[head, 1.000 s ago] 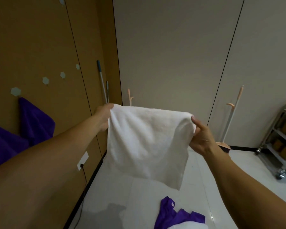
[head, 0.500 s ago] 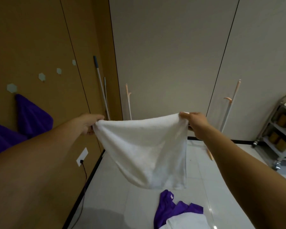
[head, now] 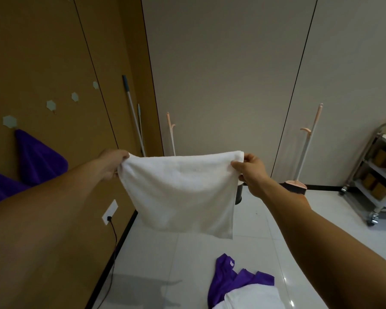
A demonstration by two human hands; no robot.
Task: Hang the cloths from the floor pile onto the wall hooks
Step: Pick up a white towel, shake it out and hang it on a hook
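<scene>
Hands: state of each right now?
Left hand: closed, pinching the left top corner of the white cloth.
Right hand: closed, pinching the cloth's right top corner.

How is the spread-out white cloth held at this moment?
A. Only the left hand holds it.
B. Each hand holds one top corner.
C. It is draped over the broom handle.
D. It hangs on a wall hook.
B: the left hand and the right hand each pinch a top corner of the white cloth, which hangs spread between them, above the floor.
</scene>
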